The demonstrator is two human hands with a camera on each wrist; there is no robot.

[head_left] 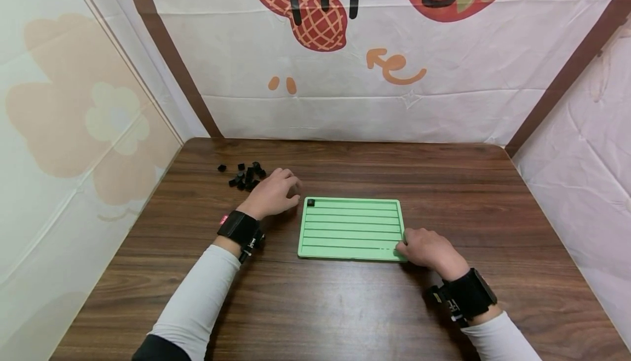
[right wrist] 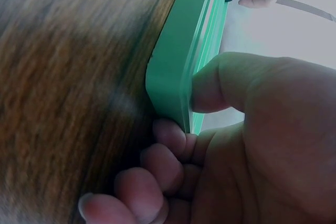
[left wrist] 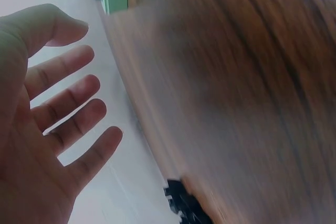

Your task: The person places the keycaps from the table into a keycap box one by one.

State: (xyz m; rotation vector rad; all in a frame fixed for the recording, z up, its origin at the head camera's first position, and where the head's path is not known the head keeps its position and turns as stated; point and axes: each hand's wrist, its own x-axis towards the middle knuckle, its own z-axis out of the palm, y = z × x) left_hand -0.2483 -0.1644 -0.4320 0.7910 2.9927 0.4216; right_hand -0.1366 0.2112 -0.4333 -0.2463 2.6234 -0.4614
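A light green ridged tray (head_left: 352, 229) lies on the table, its grooves running side to side. My right hand (head_left: 428, 248) grips its near right corner. In the right wrist view the thumb (right wrist: 218, 85) presses over the rim, with curled fingers (right wrist: 169, 135) against the outer edge. One small black keycap-like piece (head_left: 311, 202) sits in the tray's far left corner. My left hand (head_left: 273, 192) hovers just left of that corner, holding nothing. In the left wrist view its fingers (left wrist: 65, 98) are spread and gently bent.
Several more small black pieces (head_left: 248, 175) lie in a loose pile behind the left hand, with a single one (head_left: 222, 168) off to the left. The brown wood-grain table (head_left: 340, 306) ends at a printed white cloth backdrop (head_left: 355, 114).
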